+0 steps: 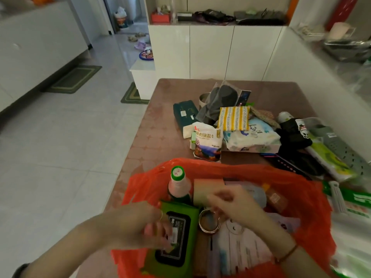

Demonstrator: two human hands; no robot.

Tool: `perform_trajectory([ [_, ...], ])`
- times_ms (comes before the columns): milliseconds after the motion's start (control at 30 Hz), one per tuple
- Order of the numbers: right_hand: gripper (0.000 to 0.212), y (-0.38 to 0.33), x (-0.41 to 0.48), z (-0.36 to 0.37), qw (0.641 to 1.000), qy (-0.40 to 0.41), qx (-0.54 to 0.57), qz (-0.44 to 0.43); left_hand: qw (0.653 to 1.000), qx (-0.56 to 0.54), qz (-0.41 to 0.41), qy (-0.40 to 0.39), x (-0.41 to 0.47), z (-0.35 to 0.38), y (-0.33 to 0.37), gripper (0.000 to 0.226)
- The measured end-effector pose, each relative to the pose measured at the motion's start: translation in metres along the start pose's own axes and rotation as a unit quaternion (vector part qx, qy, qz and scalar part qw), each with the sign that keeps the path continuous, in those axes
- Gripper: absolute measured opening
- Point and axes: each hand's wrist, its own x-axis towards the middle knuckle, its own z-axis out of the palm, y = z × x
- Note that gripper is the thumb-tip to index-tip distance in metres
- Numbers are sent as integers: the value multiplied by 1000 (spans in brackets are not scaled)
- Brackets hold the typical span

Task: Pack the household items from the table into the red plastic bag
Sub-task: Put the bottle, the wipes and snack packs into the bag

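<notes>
The red plastic bag (307, 199) lies open at the table's near edge. Inside it stand a bottle with a green cap (177, 181) and a brown cardboard tube (206, 191), beside metal rings (208, 222) and pale packets (241, 243). My left hand (144, 225) grips a green wet-wipes pack (176, 241) at the bag's left side. My right hand (230, 203) is inside the bag over the tube and rings, fingers curled; what it holds is unclear. On the table behind wait a salt bag (207, 143), a striped yellow pack (233, 118) and a tissue pack (255, 135).
Further items crowd the table's right: a dark green box (184, 115), black cloth (293, 135), a grey perforated piece (341, 145), green packaging (329, 159). The brown table (156, 121) has bare surface on its left. White cabinets (210, 51) stand behind; tiled floor (60, 137) lies left.
</notes>
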Motion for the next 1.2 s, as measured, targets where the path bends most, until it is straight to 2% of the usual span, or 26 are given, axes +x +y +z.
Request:
perform_trajectory([
  [67, 6, -16, 26, -34, 991, 122, 41, -46, 997, -50, 38, 47, 29, -26, 8, 25],
  [133, 25, -28, 64, -56, 973, 216, 19, -73, 981, -119, 33, 147, 68, -45, 14, 14],
  [167, 35, -31, 86, -62, 969, 239, -1, -67, 969, -149, 27, 196, 92, -53, 18, 9],
  [233, 50, -30, 127, -65, 969, 235, -60, -38, 952, -180, -14, 248, 139, -62, 13, 21],
  [300, 48, -23, 159, -60, 967, 225, -121, -19, 943, -208, -96, 243, 180, -66, 6, 45],
  [367, 15, -15, 175, -55, 957, 242, -160, -17, 935, -230, -167, 211, 209, -62, -5, 62],
  [400, 17, -13, 177, -53, 951, 252, -175, -31, 935, -227, -192, 193, 216, -59, -6, 67],
  [433, 33, -10, 179, -53, 949, 250, -185, -49, 935, -223, -206, 184, 222, -56, -8, 70],
  [500, 45, -5, 176, -52, 945, 242, -195, -102, 933, -218, -219, 184, 226, -51, -11, 76],
  [567, 45, -9, 161, -52, 939, 247, -182, -157, 929, -237, -209, 194, 220, -49, -11, 85],
  [667, 30, -34, 121, -61, 910, 308, -141, -240, 910, -310, -145, 233, 199, -50, 7, 89],
  [733, 26, -60, 83, -71, 885, 347, -84, -300, 903, -340, -87, 247, 178, -49, 31, 77],
  [833, 23, -84, 24, -78, 882, 330, 105, -320, 898, -375, 3, 231, 146, -36, 66, 36],
  [900, 12, -82, -1, -75, 882, 309, 192, -299, 882, -418, 15, 217, 128, -15, 84, 31],
  [967, 8, -62, -13, -63, 906, 281, 225, -221, 872, -444, -20, 204, 115, 16, 92, 27],
  [1067, 36, -7, -30, -37, 945, 187, 265, -33, 867, -468, -102, 134, 98, 70, 87, 17],
  [1133, 62, 32, -41, -16, 949, 114, 287, 62, 871, -457, -154, 90, 89, 101, 74, 24],
  [1200, 66, 65, -48, 4, 937, 93, 311, 126, 878, -434, -199, 39, 82, 120, 66, 32],
])
